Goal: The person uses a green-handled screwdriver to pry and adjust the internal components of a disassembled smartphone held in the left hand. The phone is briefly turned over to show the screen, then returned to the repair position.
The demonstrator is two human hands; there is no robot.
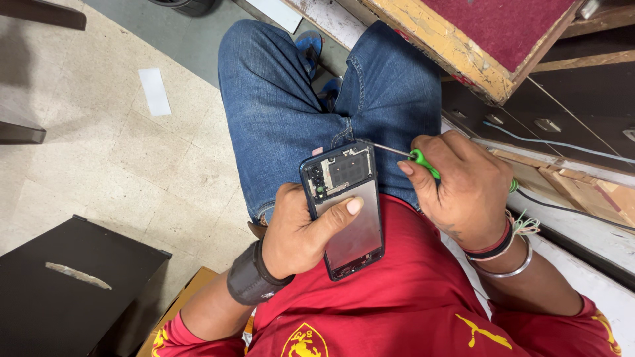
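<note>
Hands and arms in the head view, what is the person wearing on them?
The left hand has a wide black wrist brace. The right hand has a red and black band, pale threads and a silver bangle. Red short sleeves with yellow markings.

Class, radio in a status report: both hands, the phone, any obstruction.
Left hand grips opened phone. Right hand holds green screwdriver, tip at phone's top corner. Nothing in the way.

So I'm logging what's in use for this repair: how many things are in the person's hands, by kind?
Phone with its back cover off, held in the left hand: 1
Screwdriver with a green handle, held in the right hand, tip at the phone's top edge: 1
Total: 2
</note>
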